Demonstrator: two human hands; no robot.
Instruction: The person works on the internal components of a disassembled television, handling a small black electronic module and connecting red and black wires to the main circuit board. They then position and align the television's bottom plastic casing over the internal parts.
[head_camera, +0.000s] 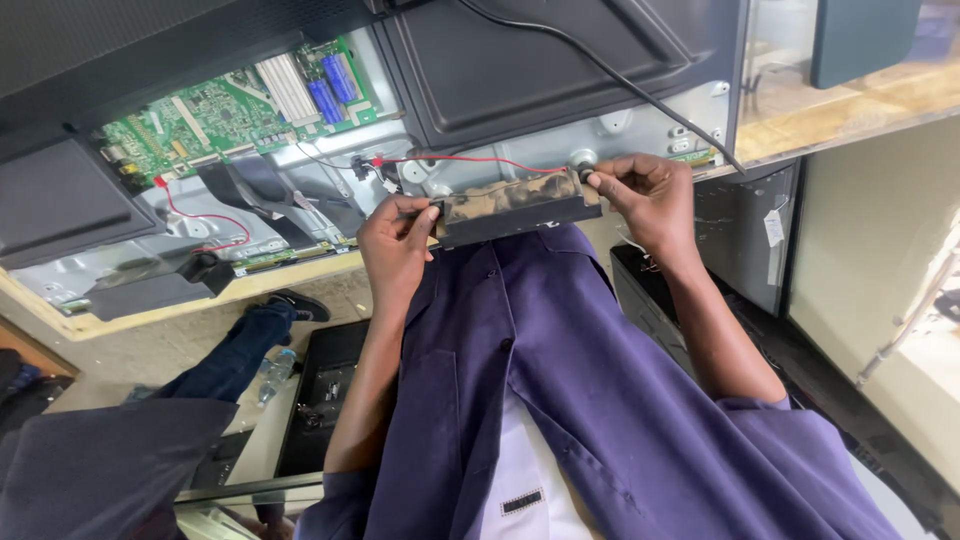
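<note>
My left hand (398, 240) grips the left end of a long, dusty black speaker bar (515, 205). My right hand (645, 195) pinches its right end, by a round mount (582, 160) on the metal chassis. I hold the bar level against the lower edge of an opened flat television (560, 80) lying back-up on a wooden table (840, 115). A thin red wire (470, 160) runs from the bar's area left to a small connector (365, 165). My purple shirt fills the lower frame.
A green circuit board (240, 105) with blue capacitors sits on the chassis at upper left; a second red wire (205, 220) loops below it. A black cable (620, 80) crosses the back cover. Another person's jeans leg and shoe (285, 305) stand left, near a bottle (275, 372).
</note>
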